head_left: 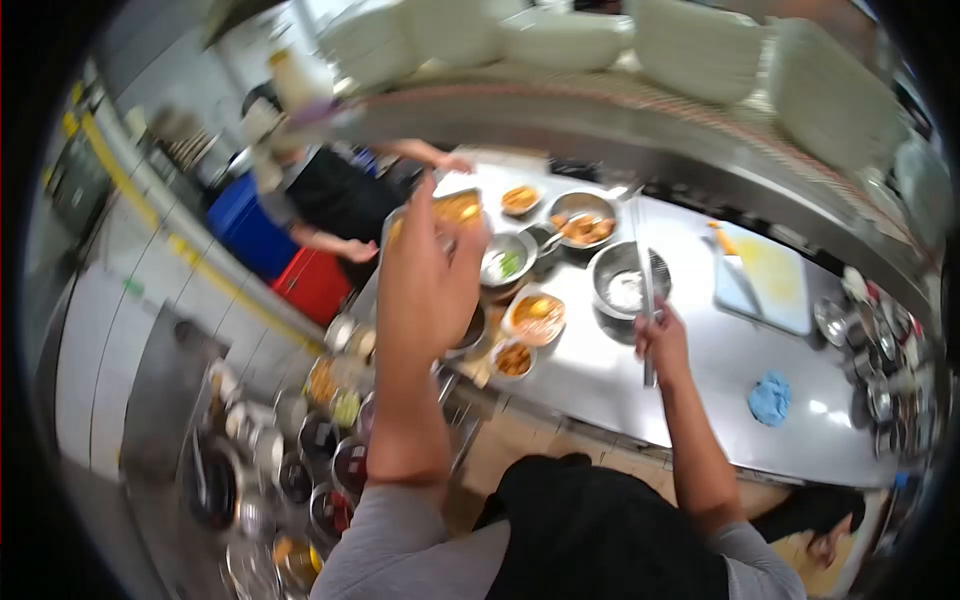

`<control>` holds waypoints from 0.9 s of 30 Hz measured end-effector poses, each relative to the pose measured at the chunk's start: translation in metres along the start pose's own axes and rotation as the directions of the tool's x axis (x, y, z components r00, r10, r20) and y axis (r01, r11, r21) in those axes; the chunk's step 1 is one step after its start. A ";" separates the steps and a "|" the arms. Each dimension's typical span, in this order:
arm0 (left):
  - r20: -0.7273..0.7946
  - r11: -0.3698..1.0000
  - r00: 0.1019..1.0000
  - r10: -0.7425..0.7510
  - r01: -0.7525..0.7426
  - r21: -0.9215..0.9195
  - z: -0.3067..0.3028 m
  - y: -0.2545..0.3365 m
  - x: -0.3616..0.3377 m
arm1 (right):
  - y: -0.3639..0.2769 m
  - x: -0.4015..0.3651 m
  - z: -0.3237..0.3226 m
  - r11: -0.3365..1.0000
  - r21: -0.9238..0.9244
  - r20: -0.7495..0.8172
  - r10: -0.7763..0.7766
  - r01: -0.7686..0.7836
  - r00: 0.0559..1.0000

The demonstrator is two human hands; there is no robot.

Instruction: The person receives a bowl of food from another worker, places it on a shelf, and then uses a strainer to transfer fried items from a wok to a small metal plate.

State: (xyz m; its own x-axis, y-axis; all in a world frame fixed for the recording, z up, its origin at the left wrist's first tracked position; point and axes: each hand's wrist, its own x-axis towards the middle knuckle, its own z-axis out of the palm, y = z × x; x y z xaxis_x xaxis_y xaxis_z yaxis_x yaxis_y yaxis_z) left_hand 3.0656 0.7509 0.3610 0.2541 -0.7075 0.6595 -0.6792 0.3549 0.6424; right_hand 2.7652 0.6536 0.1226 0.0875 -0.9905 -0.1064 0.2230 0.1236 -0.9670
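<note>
My left hand (430,275) is raised, fingers stretched upward and thumb apart, with nothing visible in it. Behind it, partly covered, is a metal tray (472,203) of yellow-orange food. My right hand (664,345) is closed around a long, straight metal utensil (641,240); its exact kind I cannot tell. The utensil points away from me and overlaps the rim of a steel bowl (603,290) with something white inside. Nearby sit a steel bowl with green pieces (508,262), a container of orange and yellow food (536,317) and a small bowl of orange-brown pieces (513,359).
A knife (743,285) lies on the cutting board (785,270). Right of me is a crumpled blue cloth (770,398). Metal utensils line the far right. A shelf of white containers (695,50) hangs overhead. A co-worker (345,200) stands across at left; jars (320,440) fill the lower left.
</note>
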 end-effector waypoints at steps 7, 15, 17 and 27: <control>0.989 0.915 0.077 0.124 0.377 -0.144 0.146 -0.080 -0.145 | 0.024 -0.175 -0.107 0.535 0.821 0.172 0.101 -0.199 0.980; 0.872 0.968 -0.440 0.216 -0.022 -0.251 0.209 -0.021 -0.136 | 0.058 -0.400 -0.085 0.415 0.873 -0.311 0.070 0.256 0.948; 0.833 0.892 -0.413 0.368 -0.094 -0.441 0.232 -0.011 -0.131 | 0.060 -0.424 -0.046 0.342 0.844 -0.454 0.042 0.414 0.890; 0.221 0.564 -0.759 0.612 0.223 -0.795 0.245 0.105 -0.270 | 0.120 -0.506 0.130 0.191 0.253 -0.955 -0.109 0.948 0.277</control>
State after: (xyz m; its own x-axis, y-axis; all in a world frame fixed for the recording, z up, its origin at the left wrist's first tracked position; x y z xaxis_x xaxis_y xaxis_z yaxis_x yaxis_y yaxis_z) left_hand 2.7571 0.8298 0.1550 -0.7611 0.6191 -0.1937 0.2210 0.5283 0.8198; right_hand 2.8736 1.1776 0.0901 -0.9271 -0.3456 -0.1450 0.3712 -0.9004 -0.2270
